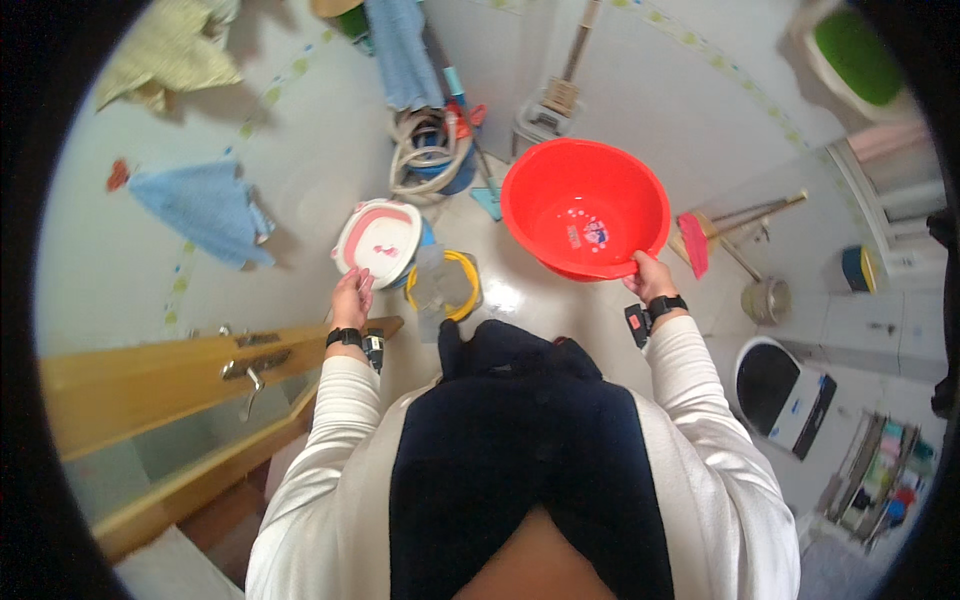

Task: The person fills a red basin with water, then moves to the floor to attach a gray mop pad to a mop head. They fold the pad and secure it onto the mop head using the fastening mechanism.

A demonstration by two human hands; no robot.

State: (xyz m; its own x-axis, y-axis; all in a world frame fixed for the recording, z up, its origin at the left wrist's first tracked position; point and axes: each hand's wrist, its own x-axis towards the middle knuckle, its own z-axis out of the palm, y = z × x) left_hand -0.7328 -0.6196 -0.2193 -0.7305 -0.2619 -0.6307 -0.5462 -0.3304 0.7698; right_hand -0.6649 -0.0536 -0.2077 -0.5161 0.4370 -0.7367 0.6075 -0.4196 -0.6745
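Garment (530, 460) | hands: right (652, 278) grips red basin (560, 205) ahead | left (352, 297) at white basin (397, 240), grip unclear

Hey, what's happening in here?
A person's right hand holds a red basin by its rim. The left hand is at the edge of a smaller white basin; whether it grips it is hard to tell. A yellow coil sits just right of the white basin.

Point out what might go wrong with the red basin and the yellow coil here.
The right hand holds the wide red basin at one spot on its rim, so it may tip or twist. The yellow coil lies low in front of the person and might snag a foot during a step forward.
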